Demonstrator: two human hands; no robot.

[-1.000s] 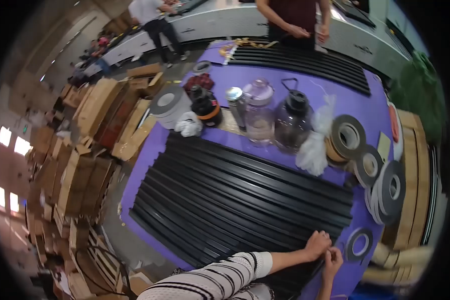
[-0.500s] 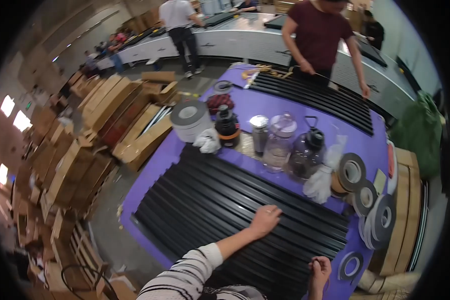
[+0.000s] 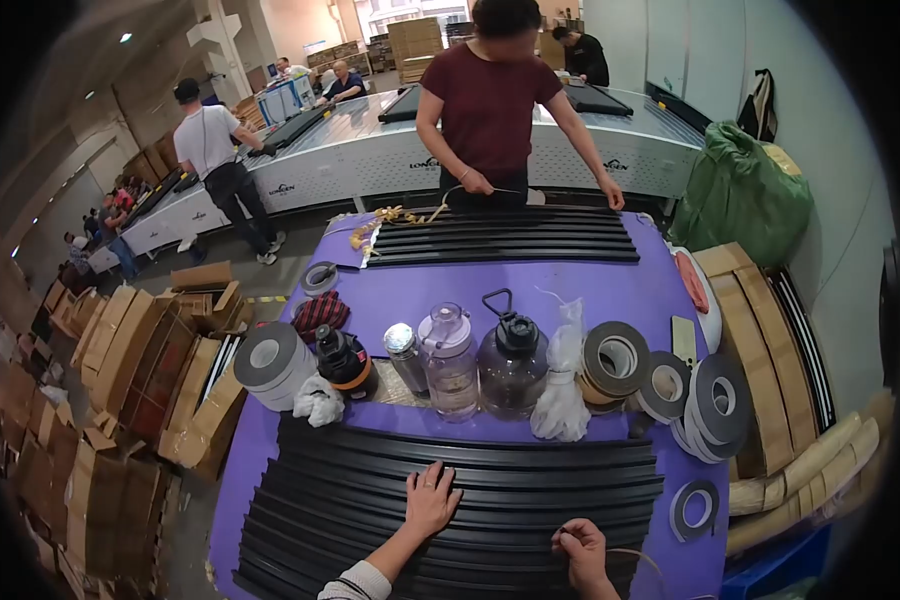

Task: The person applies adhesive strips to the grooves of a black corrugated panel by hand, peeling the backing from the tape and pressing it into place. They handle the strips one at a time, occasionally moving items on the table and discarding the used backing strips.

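Observation:
Black ribbed strips (image 3: 360,490) lie side by side on the purple table (image 3: 240,470). My left hand (image 3: 432,500) rests on them, palm down, with its fingers apart. To its right, my right hand (image 3: 580,550) is held over the strips with its thumb and fingertips pinched together. A thin tan strip (image 3: 635,555) trails from the right side of that hand; what sits between the fingertips is too small to make out.
Bottles (image 3: 450,365), a plastic bag (image 3: 562,395) and tape rolls (image 3: 715,405) stand beyond the strips. A co-worker (image 3: 495,110) handles more black strips (image 3: 510,238) across the table. Cardboard boxes (image 3: 120,350) are piled at left.
The view has turned and levelled, so the co-worker and the far conveyor show more fully. My left hand still lies on the strips, its fingers now spread; my right hand remains pinched.

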